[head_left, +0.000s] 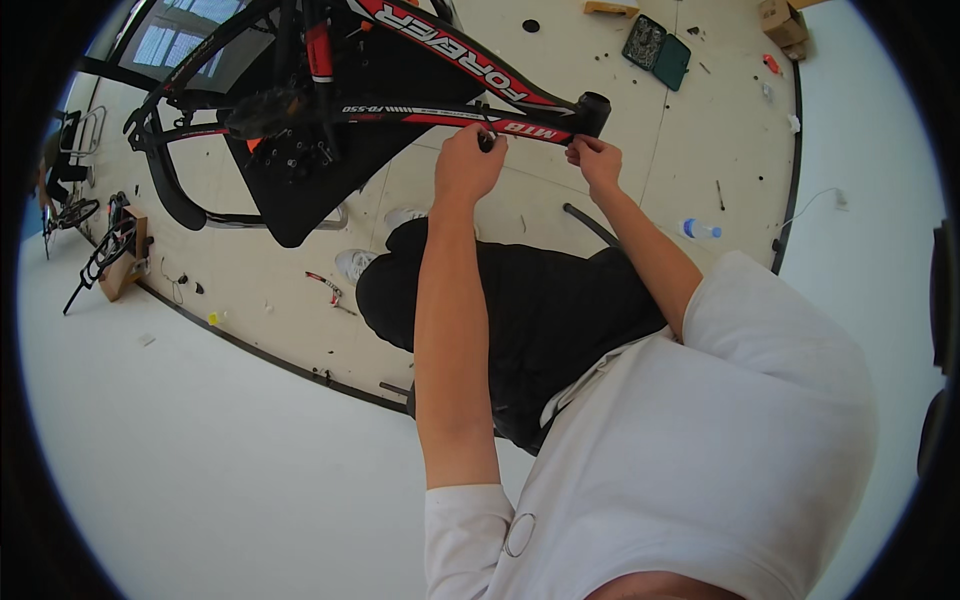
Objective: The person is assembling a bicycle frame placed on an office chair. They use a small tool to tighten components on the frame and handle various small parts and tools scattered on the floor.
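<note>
A red, black and white bicycle frame (440,112) is seen at the top, set partly over a black-topped support (290,215); where it bears on the support cannot be told. Its front end, with the head tube (592,115), is left jutting past the support's edge. By its look it is judged stiff and rather light for its bulk, though awkward to swing; the glossy paint may be slippery and easily scratched. A firm hold would best be taken round the bare middle of a main tube, or at the head tube.

Both hands are held at the nearer tube. The fingers of the left hand (468,165) are curled closed on a small dark part beside the tube. The fingertips of the right hand (597,160) are drawn together at the tube's end, just beside the head tube; whether anything thin is pinched there cannot be made out.

On the floor, an open green case (656,52) and, smaller, a blue-capped bottle (699,229) are seen.
</note>
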